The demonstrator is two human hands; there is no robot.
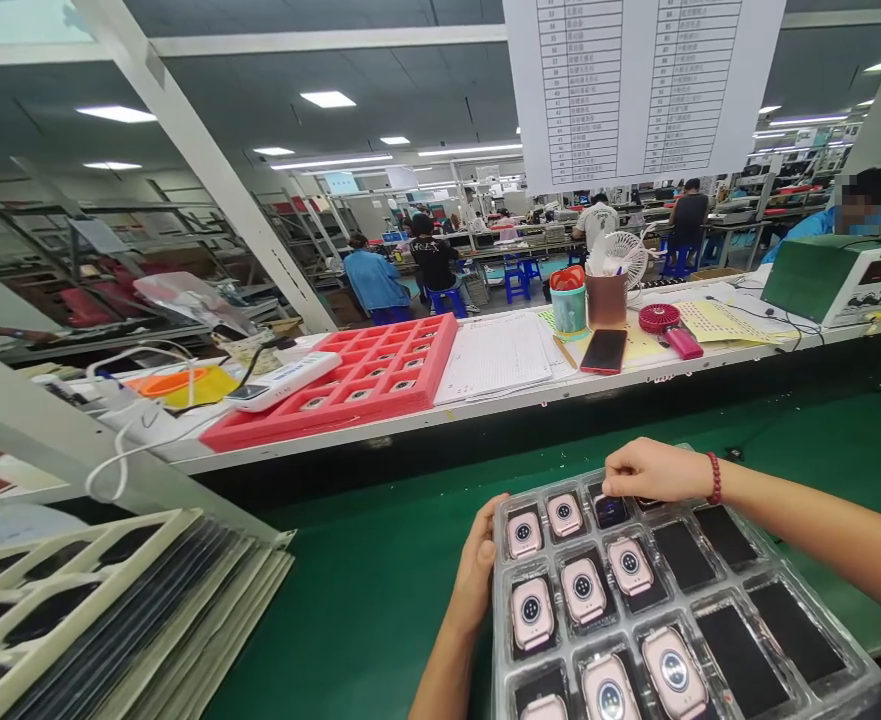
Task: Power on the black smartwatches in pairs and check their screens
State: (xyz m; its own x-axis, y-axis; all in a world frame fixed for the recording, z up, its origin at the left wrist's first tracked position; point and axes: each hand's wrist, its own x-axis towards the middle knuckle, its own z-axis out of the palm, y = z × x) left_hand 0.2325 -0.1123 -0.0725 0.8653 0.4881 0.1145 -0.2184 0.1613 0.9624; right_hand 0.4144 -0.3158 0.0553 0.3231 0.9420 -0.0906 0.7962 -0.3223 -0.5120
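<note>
A clear plastic tray (pixel 501 610) with rows of compartments lies in front of me, tilted across the green mat. Pink smartwatch cases (pixel 582 590) sit in its left columns with their round sensors facing up. The compartments at the right show only black bottoms. My left hand (pixel 476 565) grips the tray's left edge, the thumb resting along the rim. Over the back row, my right hand (pixel 654 472) pinches a dark-faced smartwatch (pixel 611 510) in the third compartment. Its fingertips partly cover that watch, and another compartment lies half hidden under the hand.
Stacked cream trays (pixel 147 610) stand at the left. On the white shelf (pixel 380 435) are a red foam tray (pixel 440 380), papers (pixel 496 360), a phone (pixel 603 351), cups, a small fan and a green power supply (pixel 807 280). Several people sit farther back.
</note>
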